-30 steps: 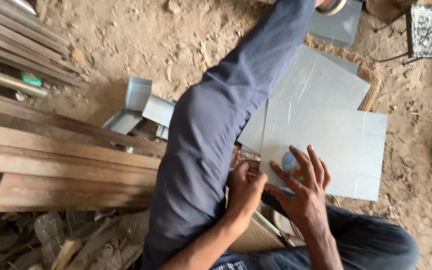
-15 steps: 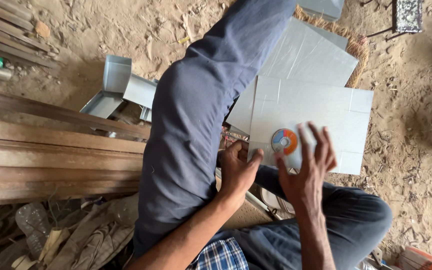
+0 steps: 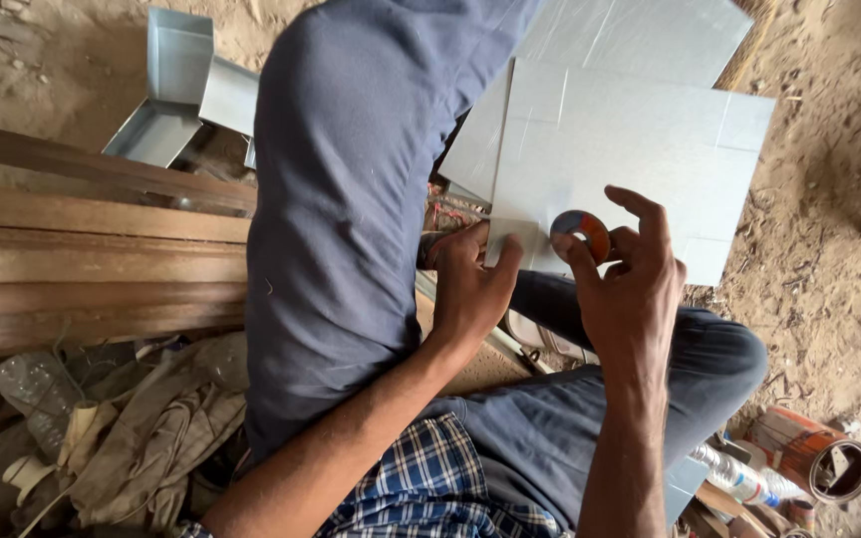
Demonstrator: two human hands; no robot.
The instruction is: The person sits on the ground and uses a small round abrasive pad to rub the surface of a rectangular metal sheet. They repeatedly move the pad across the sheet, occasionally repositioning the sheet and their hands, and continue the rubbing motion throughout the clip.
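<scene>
trousers [image 3: 351,199]: dark blue | shirt [image 3: 430,478]: blue-white check | metal sheet [image 3: 630,149]: pale grey | small disc [image 3: 582,231]: orange, blue, perhaps grey | planks [image 3: 82,269]: brown

Single head-worn view, looking steeply down, close over lap, metal sheet [image 3: 640,149], sandy ground [image 3: 829,259] beyond

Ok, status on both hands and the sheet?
Right hand holds a small round disc. Left hand pins the metal sheet edge. Raised knee crowds the left.

1. Site: informal sheet-metal workshop on a bare dirt floor [image 3: 829,269].
2. Evidence: flat metal sheets [image 3: 630,149], folded metal channels [image 3: 176,85], stacked timber planks [image 3: 92,259], a used paint tin [image 3: 819,458].
</scene>
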